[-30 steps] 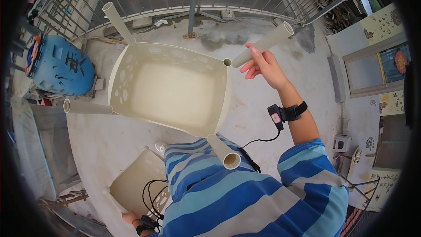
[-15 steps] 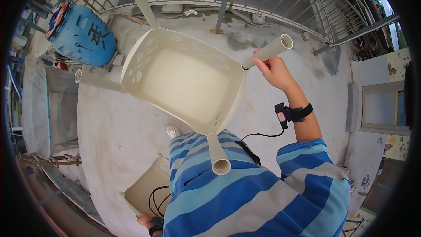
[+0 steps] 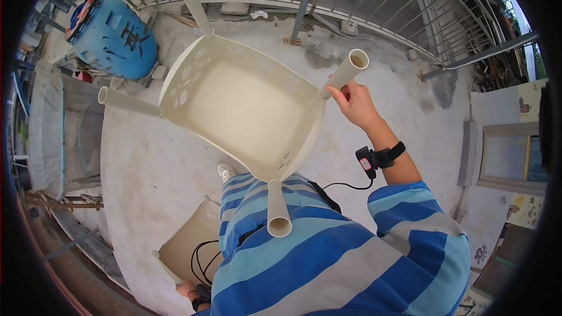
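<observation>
holding a cream tube (image 3: 346, 70) low down, the right hand (image 3: 358, 105) is closing round it in a narrow grip, the thumb showing and the other fingers partly hidden. the tube is leaning up and to the right, its open, threaded end facing upward. its lower end is meeting the right corner of a cream tray (image 3: 237, 102); the hand is covering part of the joint, so one cannot tell how deep the tube is sitting. the tray is lying in front of the person, hollow side up, rounded holes running along its walls. from its other corners, the far tube (image 3: 195, 7) is pointing ahead, the left tube (image 3: 130, 103) outward, and the near tube (image 3: 277, 206) toward the striped shirt (image 3: 339, 246).

at the lower left, the left hand (image 3: 186, 288) is holding a second tray (image 3: 187, 246), its grip narrow on the edge. black cables (image 3: 194, 256) are looping across that tray, and the shirt is hiding part of it. a black strap (image 3: 391, 157) is circling the right forearm. a white shoe (image 3: 225, 172) is showing on the pale floor (image 3: 146, 169). beyond, a blue barrel (image 3: 105, 47) is standing at the upper left.
</observation>
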{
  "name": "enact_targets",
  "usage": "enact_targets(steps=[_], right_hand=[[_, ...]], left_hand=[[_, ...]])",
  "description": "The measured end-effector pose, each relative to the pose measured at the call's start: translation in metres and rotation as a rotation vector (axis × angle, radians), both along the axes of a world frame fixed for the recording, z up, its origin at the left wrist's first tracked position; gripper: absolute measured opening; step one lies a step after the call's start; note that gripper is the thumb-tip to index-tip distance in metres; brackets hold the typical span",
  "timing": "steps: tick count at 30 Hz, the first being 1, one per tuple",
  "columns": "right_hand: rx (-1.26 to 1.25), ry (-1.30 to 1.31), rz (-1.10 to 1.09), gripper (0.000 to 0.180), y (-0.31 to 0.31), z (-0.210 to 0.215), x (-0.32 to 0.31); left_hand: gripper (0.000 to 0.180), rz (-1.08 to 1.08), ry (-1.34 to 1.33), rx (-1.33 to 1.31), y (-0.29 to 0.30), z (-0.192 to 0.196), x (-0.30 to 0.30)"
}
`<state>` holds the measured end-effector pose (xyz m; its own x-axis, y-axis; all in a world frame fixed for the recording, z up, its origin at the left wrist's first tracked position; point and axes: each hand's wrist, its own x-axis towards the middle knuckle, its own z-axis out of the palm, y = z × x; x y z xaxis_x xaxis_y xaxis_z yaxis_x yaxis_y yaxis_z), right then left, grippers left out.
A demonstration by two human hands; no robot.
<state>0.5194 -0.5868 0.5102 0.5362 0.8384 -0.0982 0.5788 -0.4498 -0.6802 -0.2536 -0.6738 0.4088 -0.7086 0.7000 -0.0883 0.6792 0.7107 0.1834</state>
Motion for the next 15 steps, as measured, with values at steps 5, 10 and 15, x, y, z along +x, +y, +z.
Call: enact_targets(steps=[5,10,15], right_hand=[[0.603,-0.113,0.028,0.026,0.020,0.037,-0.003],[0.557,0.402,0.009,0.024,0.051,0.078,-0.005],[0.813,0.370,-0.180,0.026,0.051,0.055,-0.009]], left_hand=[[0.035,-0.028,-0.077,0.059,0.019,0.009,0.015],[0.037,-0.097,-0.042,0.100,0.020,0.029,0.025],[0.038,-0.098,0.017,0.042,0.024,0.040,0.017]])
